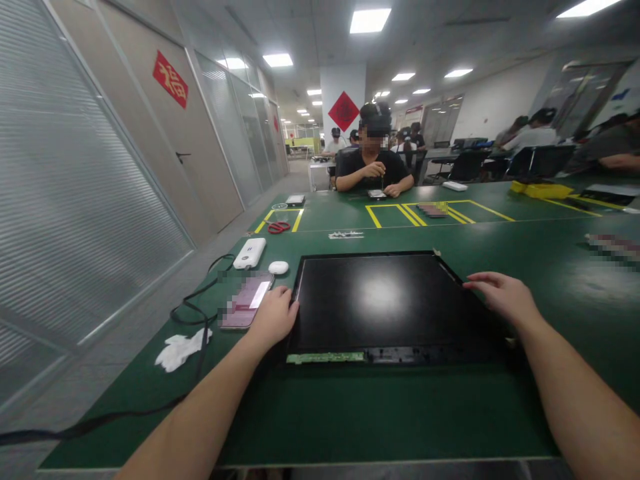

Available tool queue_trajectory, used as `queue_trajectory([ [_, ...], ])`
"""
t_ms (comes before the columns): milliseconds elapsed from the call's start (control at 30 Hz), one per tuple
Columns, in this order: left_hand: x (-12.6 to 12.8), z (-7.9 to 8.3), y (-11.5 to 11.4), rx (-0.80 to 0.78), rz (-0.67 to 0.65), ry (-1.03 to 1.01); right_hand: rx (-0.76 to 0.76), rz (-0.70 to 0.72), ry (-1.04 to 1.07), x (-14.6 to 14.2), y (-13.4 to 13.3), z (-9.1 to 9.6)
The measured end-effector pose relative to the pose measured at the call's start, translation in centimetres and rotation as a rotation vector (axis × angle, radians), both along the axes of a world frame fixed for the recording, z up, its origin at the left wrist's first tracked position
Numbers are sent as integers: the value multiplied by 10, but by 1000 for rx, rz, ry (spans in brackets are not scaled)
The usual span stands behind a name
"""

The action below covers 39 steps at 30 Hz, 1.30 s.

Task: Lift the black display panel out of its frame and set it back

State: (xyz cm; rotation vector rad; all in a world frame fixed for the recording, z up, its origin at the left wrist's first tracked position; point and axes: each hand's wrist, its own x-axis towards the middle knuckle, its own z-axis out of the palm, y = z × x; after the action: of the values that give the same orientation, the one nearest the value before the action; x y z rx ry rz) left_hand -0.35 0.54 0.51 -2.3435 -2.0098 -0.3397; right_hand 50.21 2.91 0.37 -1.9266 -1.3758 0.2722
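Note:
A black LCD screen panel [345, 300] lies face up in front of me, the glare of a ceiling light on its surface. A green circuit board strip [326, 358] runs along the left part of its near edge. At the panel's left edge, my left hand [276, 313] is closed with the fingers curled on the frame. On the opposite side, my right hand [505, 300] holds the right edge between thumb and fingertips. Left of my left hand lies a pinkish phone [246, 303], partly blurred out.
A white power bank [250, 253], a white earbud case [279, 267], red-handled scissors [279, 227], a crumpled white glove [183, 350] and a black cable [193, 300] lie to the left. Small parts [346, 235] are beyond the panel. Across the green table [340, 420] sits a person [375, 160] working with a tool.

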Motion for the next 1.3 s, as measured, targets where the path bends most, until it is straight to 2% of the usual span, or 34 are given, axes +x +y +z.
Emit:
queue_trajectory([
  [100, -3, -3, 6, -21, 22, -42, -74, -40, 59, -6, -2, 5],
  [300, -7, -3, 11, -45, -9, -194, -27, -79, 71, -11, -4, 7],
  [467, -4, 9, 6, -21, -45, -554, -39, -86, 95, -8, -1, -1],
  [533, 0, 17, 1, -40, 20, -784, -27, -72, 97, -7, 1, -4],
  [667, 10, 26, -9, -220, 296, -1298, -24, -76, 118, -6, 2, -7],
  [800, 19, 27, -10, -253, 428, -1573, -43, -78, 156, -8, 1, -6],
  [967, 22, 27, -9, -327, 449, -1676, -26, -52, 142, -8, 1, -7],
  [1133, 21, 26, -10, -383, 390, -1739, -15, -40, 136, -4, 4, -10],
  [1300, 20, 25, -10, -373, 330, -1752, -20, -51, 133, -1, 7, -13],
])
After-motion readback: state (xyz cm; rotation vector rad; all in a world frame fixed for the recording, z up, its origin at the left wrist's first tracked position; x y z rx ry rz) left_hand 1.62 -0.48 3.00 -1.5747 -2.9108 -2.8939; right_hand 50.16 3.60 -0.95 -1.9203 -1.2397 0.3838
